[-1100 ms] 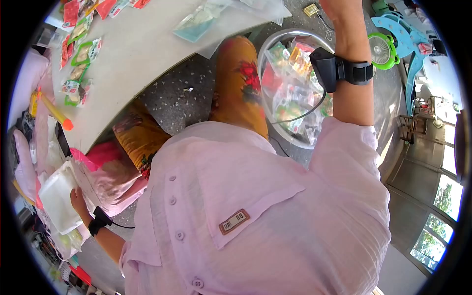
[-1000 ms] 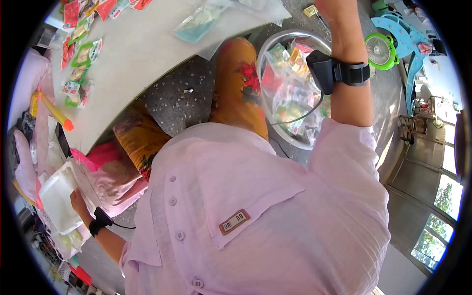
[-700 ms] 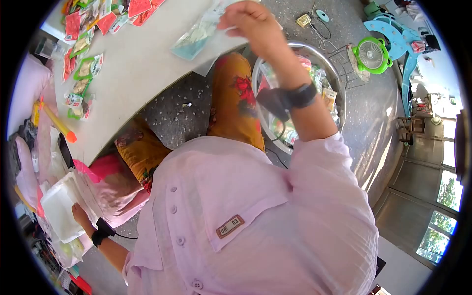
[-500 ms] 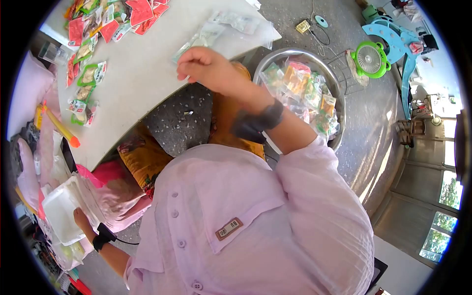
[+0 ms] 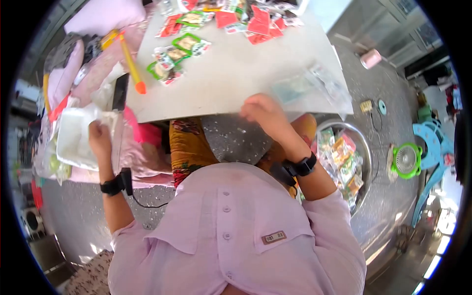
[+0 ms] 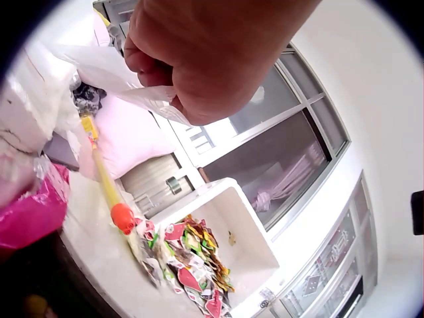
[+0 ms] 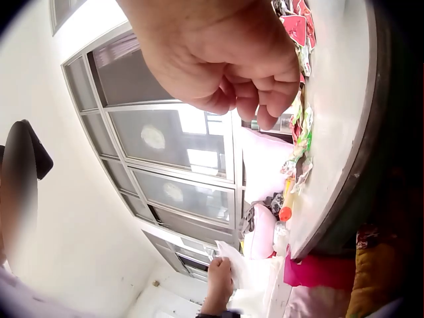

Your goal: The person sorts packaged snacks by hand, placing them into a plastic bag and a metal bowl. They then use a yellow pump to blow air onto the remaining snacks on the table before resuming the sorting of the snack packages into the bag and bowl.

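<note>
My left hand (image 5: 101, 140) is at the right side of a white tub (image 5: 76, 140) on the pink-covered surface. In the left wrist view its curled fingers grip a thin, whitish plastic bag (image 6: 109, 69). My right hand (image 5: 268, 115) hangs in the air by the table's near edge. The right wrist view shows its fingers loosely curled with nothing in them. Nearest to it on the white table (image 5: 221, 78) lie clear plastic bags (image 5: 290, 88). Small red and green snack packets (image 5: 187, 42) are spread at the table's left and far side.
A metal basin (image 5: 368, 162) full of packets stands on the floor at right, beside my leg. Beyond it are a green fan (image 5: 407, 160) and a socket strip (image 5: 366, 105) with a cord. A yellow stick with an orange tip (image 5: 130, 64) overlaps the table's left edge.
My right hand has swung left from above the basin to the table's near edge. The head view has turned, bringing more of the table into sight. The left hand stays beside the tub.
</note>
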Motion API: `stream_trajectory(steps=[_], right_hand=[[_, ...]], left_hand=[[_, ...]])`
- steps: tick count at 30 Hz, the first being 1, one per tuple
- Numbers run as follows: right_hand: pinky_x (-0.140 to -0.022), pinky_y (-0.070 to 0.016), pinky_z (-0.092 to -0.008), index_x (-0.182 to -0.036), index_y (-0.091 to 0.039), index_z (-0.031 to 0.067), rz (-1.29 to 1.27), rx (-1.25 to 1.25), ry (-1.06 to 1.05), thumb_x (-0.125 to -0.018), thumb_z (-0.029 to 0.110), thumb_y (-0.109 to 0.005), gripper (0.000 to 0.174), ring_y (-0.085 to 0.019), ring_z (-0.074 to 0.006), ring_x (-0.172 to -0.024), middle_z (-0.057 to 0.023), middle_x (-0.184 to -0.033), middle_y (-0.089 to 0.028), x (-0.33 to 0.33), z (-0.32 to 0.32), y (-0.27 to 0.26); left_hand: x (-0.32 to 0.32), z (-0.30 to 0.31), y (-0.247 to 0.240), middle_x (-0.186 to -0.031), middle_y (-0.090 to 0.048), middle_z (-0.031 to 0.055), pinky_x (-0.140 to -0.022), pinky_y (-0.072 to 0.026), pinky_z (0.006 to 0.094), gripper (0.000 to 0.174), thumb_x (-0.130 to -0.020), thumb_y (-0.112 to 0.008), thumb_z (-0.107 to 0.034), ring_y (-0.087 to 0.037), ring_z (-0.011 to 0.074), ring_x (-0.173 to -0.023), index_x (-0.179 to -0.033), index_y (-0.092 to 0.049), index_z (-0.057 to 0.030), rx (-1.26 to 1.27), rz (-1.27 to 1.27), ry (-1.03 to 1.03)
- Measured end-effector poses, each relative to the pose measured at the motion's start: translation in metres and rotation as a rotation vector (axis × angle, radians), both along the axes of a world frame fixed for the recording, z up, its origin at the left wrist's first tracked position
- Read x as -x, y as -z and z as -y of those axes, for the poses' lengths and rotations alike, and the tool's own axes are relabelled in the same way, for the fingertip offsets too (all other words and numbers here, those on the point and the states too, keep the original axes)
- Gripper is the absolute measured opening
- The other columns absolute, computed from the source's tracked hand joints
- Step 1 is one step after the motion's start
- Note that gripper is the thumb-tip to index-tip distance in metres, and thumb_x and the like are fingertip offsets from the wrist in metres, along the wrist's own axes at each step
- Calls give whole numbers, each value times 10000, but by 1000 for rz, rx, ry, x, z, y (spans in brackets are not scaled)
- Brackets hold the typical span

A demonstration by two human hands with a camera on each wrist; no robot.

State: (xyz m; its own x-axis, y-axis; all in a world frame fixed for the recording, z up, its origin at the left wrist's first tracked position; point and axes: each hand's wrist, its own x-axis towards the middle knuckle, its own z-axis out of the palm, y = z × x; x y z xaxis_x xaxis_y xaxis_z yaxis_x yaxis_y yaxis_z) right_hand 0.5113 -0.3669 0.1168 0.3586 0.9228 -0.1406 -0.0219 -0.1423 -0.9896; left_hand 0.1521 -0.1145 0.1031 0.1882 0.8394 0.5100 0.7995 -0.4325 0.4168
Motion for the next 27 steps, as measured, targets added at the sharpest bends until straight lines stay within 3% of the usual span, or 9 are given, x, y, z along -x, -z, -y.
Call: stream_trajectory(steps=[2,3,5,8,9,12,17,22,27], right_hand=[[-613,-425,-226,-916,-501,22,-22,-26,-33,-790,181,-508,203,-522,-112,-722,-40,-798,-547,8,-12,8],[-620,-428,-230,-935,-495,19,-41,-51,-53,-792,187,-508,221,-524,-115,-737,-46,-822,-544,11,-17,13],[-634,-434,-239,-973,-479,14,-84,-74,-68,-794,201,-509,261,-527,-123,-763,-57,-867,-535,16,-24,15],[-645,-441,-249,-1026,-453,12,-176,-71,-50,-794,222,-513,318,-526,-132,-790,-67,-915,-522,30,-40,15],[-644,-442,-251,-1037,-448,14,-217,-67,-36,-795,227,-513,329,-525,-132,-793,-66,-921,-519,34,-45,18],[-634,-445,-252,-1029,-454,19,-237,-52,-6,-798,219,-501,309,-521,-129,-792,-60,-910,-518,42,-57,27],[-597,-441,-246,-959,-482,32,-314,-33,14,-795,168,-464,214,-522,-127,-758,-46,-847,-531,30,-66,65],[-566,-434,-275,-880,-513,32,-303,-54,123,-790,139,-447,154,-534,-177,-673,-86,-772,-550,10,-74,91],[-599,-430,-363,-906,-493,5,707,-86,310,-772,128,-452,187,-548,-279,-653,-182,-716,-546,-5,-85,107]], left_hand=[[-43,20,-7,-686,-498,75,-590,-395,250,151,-741,-499,-68,-451,133,-618,-870,-526,4,-31,122,132],[-62,29,-8,-692,-514,148,-574,-408,321,161,-742,-494,-92,-492,231,-596,-873,-510,1,20,120,166],[-102,51,-5,-564,-474,113,-455,-374,291,133,-734,-500,-64,-448,163,-475,-855,-498,-10,118,256,318],[-153,76,14,-572,-471,121,-461,-389,308,163,-712,-516,-65,-452,203,-470,-869,-501,-25,271,271,484],[-168,84,24,-534,-422,34,-415,-338,237,157,-718,-509,-18,-387,80,-463,-874,-494,-20,183,284,575],[-200,107,30,-612,-499,91,-491,-394,287,167,-719,-532,-73,-491,172,-535,-871,-491,-19,310,204,660],[-219,117,39,-661,-510,114,-525,-407,305,261,-736,-529,-112,-503,212,-559,-979,-480,-28,520,132,709],[-219,120,48,-703,-513,127,-562,-414,318,371,-712,-508,-91,-508,232,-613,-1072,-453,-20,403,84,716],[-222,113,41,-742,-518,128,-593,-421,333,381,-683,-516,-92,-513,243,-641,-1051,-466,-7,318,16,813]])
